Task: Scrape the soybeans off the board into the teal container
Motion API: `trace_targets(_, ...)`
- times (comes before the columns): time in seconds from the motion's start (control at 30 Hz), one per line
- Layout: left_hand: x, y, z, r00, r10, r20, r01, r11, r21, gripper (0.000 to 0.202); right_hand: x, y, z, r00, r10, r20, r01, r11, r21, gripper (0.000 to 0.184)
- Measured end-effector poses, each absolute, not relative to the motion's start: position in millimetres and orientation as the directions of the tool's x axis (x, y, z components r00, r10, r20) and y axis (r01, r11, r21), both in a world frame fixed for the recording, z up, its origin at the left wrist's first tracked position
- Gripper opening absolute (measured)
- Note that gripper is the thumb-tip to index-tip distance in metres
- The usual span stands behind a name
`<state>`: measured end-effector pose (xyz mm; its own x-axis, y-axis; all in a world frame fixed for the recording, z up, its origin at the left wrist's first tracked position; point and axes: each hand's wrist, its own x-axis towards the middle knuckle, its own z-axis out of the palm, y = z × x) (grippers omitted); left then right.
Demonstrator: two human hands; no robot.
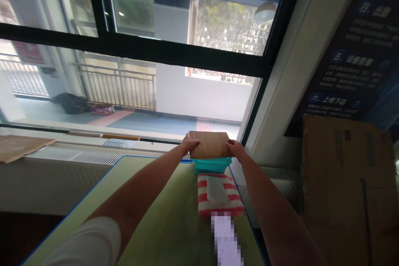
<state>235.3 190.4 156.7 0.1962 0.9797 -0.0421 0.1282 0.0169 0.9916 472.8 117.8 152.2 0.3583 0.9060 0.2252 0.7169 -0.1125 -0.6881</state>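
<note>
Both my arms reach to the far end of a green mat (156, 216) with a blue border. My left hand (189, 143) grips the left edge of a brown folded cloth (209, 144), fingers closed on it. My right hand (236, 148) grips its right edge the same way. The brown cloth lies on top of a teal folded cloth (212, 165). Just nearer to me lies a red-and-white striped folded cloth (220, 194), then a blurred white item (226, 239).
A large window with dark frames (149, 50) fills the wall ahead, above a white sill and a radiator grille (75, 156). A tall cardboard box (346, 183) stands at the right under a dark poster (352, 58). A flat cardboard sheet (18, 147) lies on the sill at left.
</note>
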Motion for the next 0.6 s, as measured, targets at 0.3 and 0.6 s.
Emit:
trace_targets(0.3,246,213,115,0.274,0.961,-0.031,0.119,-0.002,0.993,0.079,461,131,119,0.412,0.899,0.151,0.855,-0.324,-0.404,0.038)
trace_targets(0.6,250,227,132,0.321,0.913,-0.253,0.298,0.156,0.942,0.075,462,137,119,0.46,0.877,0.138,0.842,-0.382,-0.382,0.043)
